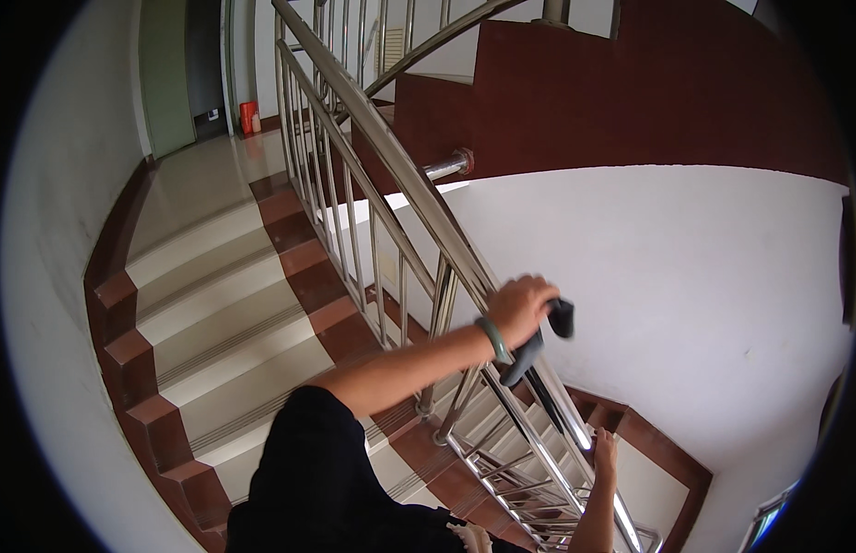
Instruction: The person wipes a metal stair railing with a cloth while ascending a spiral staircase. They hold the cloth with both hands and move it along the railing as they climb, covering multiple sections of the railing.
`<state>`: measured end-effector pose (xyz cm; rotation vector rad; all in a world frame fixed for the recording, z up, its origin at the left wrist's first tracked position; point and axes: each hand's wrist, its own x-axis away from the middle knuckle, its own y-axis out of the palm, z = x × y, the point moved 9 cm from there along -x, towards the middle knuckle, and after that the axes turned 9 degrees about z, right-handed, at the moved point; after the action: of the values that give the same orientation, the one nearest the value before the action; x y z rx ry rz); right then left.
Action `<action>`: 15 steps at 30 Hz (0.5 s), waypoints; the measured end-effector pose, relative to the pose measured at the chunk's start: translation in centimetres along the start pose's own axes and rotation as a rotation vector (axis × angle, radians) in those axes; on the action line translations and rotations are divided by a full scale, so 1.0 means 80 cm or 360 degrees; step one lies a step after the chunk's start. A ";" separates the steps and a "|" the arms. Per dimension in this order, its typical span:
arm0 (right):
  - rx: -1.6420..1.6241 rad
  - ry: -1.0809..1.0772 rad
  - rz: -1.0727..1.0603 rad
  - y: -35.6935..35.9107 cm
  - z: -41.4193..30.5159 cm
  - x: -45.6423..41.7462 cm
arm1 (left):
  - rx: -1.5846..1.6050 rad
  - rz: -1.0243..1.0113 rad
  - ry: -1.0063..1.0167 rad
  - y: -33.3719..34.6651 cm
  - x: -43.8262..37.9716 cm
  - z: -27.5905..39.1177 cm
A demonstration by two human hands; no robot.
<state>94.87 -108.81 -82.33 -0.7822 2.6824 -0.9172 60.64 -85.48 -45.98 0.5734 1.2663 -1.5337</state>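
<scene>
My left hand, with a green bangle on its wrist, is over the top of the stainless steel handrail. It holds a dark grey cloth, one end hanging along the rail and another sticking out past my fingers. The hand is slightly blurred. Lower down the same railing, my right hand is closed at the handrail's outer side; its fingers are partly hidden. Thin steel balusters and a lower rail run beneath the handrail.
Cream stair treads with dark red borders rise at left to a tiled landing. A red object stands by the doorway there. Right of the railing, the stairwell drops beside a white wall. A dark red stair side curves above.
</scene>
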 end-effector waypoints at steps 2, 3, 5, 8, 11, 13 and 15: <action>0.0040 -0.0008 0.0017 -0.009 0.001 0.002 | 0.0004 0.0055 -0.0169 -0.035 -0.045 -0.037; 0.0025 -0.0002 0.0036 -0.013 0.006 0.001 | 0.0011 0.0073 -0.0302 -0.056 -0.072 -0.057; -0.0005 0.0011 0.0063 -0.016 0.017 -0.001 | 0.0025 0.0247 -0.0535 -0.116 -0.122 -0.094; 0.0032 -0.0023 0.0015 -0.001 0.000 0.001 | -0.0179 0.0620 -0.0334 -0.218 -0.183 -0.143; 0.0082 -0.0001 0.0023 -0.004 0.009 -0.001 | -0.0473 0.0790 -0.0298 -0.257 -0.200 -0.150; 0.0073 0.0016 0.0009 -0.004 -0.005 0.005 | -0.0590 0.0585 -0.0191 -0.230 -0.185 -0.146; 0.0109 0.0025 0.0012 -0.008 -0.019 0.016 | -0.0442 0.0487 -0.0165 -0.177 -0.143 -0.150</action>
<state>93.54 -109.15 -80.80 -0.7525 2.6499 -1.0116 49.28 -71.03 -34.34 0.4746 1.2231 -1.0992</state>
